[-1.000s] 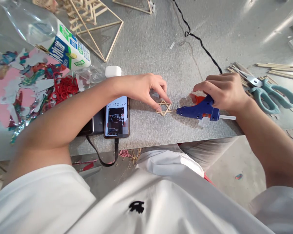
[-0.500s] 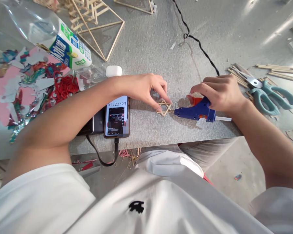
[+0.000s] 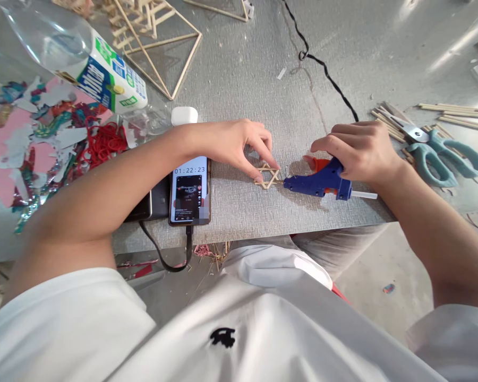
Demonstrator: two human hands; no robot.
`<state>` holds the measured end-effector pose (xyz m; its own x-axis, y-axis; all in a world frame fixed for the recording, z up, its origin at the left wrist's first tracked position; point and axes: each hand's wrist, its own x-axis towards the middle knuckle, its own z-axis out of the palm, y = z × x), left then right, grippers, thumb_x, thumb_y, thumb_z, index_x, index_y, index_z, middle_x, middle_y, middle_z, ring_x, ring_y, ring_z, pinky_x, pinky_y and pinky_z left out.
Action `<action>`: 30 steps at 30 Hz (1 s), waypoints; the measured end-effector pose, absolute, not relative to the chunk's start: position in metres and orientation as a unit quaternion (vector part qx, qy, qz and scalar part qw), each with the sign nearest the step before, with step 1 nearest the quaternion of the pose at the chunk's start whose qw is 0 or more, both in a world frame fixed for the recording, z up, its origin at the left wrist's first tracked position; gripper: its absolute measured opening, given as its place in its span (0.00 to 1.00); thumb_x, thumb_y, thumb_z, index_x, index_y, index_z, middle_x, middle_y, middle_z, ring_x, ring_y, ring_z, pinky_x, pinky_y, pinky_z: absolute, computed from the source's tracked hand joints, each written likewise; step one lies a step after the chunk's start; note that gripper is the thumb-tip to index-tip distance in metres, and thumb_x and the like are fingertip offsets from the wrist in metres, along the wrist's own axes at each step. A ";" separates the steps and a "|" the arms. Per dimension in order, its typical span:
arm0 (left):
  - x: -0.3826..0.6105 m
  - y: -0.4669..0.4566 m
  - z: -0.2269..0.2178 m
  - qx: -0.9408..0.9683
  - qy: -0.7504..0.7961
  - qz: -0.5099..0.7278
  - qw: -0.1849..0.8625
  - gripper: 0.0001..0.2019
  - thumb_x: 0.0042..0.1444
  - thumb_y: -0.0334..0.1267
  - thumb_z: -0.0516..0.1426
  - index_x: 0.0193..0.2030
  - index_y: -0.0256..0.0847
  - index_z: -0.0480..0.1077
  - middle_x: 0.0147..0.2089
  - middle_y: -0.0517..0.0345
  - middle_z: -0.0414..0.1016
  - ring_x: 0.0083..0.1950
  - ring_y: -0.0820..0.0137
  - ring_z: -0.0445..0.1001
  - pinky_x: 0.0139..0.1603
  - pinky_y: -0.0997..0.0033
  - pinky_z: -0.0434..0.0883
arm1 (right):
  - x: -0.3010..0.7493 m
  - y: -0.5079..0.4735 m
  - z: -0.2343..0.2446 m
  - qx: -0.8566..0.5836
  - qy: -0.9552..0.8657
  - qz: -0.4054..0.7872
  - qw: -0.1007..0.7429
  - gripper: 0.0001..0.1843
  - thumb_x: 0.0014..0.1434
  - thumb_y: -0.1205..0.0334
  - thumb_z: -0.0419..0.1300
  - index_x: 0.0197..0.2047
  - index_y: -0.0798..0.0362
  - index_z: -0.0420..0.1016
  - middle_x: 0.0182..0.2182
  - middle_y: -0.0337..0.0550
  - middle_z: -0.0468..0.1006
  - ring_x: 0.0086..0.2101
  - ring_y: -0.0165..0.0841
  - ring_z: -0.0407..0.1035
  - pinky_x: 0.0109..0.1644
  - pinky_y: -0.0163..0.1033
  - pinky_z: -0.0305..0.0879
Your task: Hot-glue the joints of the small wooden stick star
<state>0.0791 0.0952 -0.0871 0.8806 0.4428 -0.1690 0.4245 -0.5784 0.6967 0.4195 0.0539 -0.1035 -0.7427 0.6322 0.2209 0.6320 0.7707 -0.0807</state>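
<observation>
A small star shape of thin wooden sticks (image 3: 267, 176) lies flat on the grey table (image 3: 255, 79) near its front edge. My left hand (image 3: 235, 144) pinches the star's left side, fingertips pressing it onto the table. My right hand (image 3: 360, 149) is wrapped round a blue hot glue gun (image 3: 316, 183) with an orange trigger. The gun lies almost level, its nozzle touching the star's right point. A clear glue stick pokes out of the gun's back end.
A phone (image 3: 190, 190) showing a timer lies left of the star, plugged into a black cable. Teal scissors (image 3: 438, 151) and loose sticks (image 3: 458, 114) lie at the right. A plastic bottle (image 3: 83, 58), stick frames (image 3: 155, 37), red rubber bands (image 3: 103, 143) and paper scraps fill the left.
My right hand slid the glue gun a little to the left, bringing its nozzle against the star. My left hand stayed on the star.
</observation>
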 end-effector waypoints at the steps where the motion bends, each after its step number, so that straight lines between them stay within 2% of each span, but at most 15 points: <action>1: 0.079 0.095 -0.087 0.888 0.244 0.012 0.389 0.22 0.66 0.66 0.74 0.58 0.58 0.93 0.50 0.52 0.86 0.54 0.60 0.77 0.60 0.63 0.68 | 0.420 0.054 -0.104 -0.338 -0.934 -0.001 0.119 0.22 0.85 0.45 0.49 0.47 0.41 0.82 0.27 0.41 0.75 0.31 0.40 0.68 0.37 0.49 0.54; 6: 0.079 0.095 -0.087 0.887 0.243 0.015 0.393 0.22 0.65 0.65 0.74 0.58 0.59 0.93 0.49 0.53 0.85 0.53 0.60 0.77 0.61 0.63 0.67 | 0.422 0.058 -0.111 -0.291 -0.942 -0.030 0.163 0.21 0.85 0.46 0.52 0.48 0.43 0.84 0.27 0.38 0.75 0.30 0.37 0.67 0.35 0.47 0.52; 11: 0.080 0.095 -0.086 0.883 0.247 0.015 0.398 0.21 0.64 0.65 0.75 0.57 0.60 0.93 0.49 0.54 0.86 0.54 0.60 0.77 0.61 0.63 0.67 | 0.421 0.061 -0.121 -0.226 -0.946 -0.084 0.215 0.17 0.84 0.54 0.54 0.47 0.45 0.83 0.27 0.35 0.74 0.28 0.34 0.65 0.33 0.44 0.51; 18: 0.079 0.096 -0.087 0.885 0.243 0.012 0.396 0.22 0.65 0.65 0.74 0.59 0.59 0.93 0.50 0.53 0.86 0.54 0.61 0.77 0.62 0.63 0.66 | 0.425 0.060 -0.121 -0.260 -0.955 -0.034 0.142 0.14 0.80 0.57 0.54 0.52 0.43 0.82 0.30 0.39 0.76 0.33 0.38 0.70 0.38 0.45 0.55; 23: 0.079 0.095 -0.087 0.887 0.240 0.012 0.395 0.22 0.66 0.66 0.73 0.59 0.59 0.93 0.50 0.53 0.86 0.54 0.61 0.76 0.61 0.63 0.66 | 0.429 0.063 -0.119 -0.243 -0.955 -0.059 0.161 0.14 0.81 0.60 0.52 0.50 0.43 0.80 0.29 0.36 0.74 0.31 0.35 0.69 0.36 0.44 0.54; 27: 0.080 0.095 -0.087 0.885 0.248 0.006 0.394 0.23 0.66 0.66 0.73 0.59 0.58 0.92 0.51 0.54 0.85 0.55 0.61 0.76 0.61 0.63 0.66 | 0.425 0.064 -0.119 -0.218 -0.946 -0.084 0.226 0.17 0.84 0.56 0.52 0.46 0.45 0.80 0.26 0.34 0.72 0.28 0.33 0.66 0.33 0.43 0.51; 30: 0.080 0.095 -0.087 0.886 0.246 0.007 0.393 0.22 0.66 0.66 0.73 0.59 0.59 0.92 0.51 0.54 0.85 0.55 0.61 0.77 0.62 0.63 0.66 | 0.421 0.061 -0.117 -0.253 -0.945 -0.066 0.197 0.20 0.85 0.52 0.51 0.45 0.45 0.81 0.25 0.35 0.73 0.28 0.34 0.66 0.33 0.45 0.52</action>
<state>0.0796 0.0948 -0.0873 0.8788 0.4419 -0.1804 0.4302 -0.5697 0.7003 0.4205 0.0613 -0.1168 -0.7948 0.4516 0.4053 0.5034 0.8637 0.0249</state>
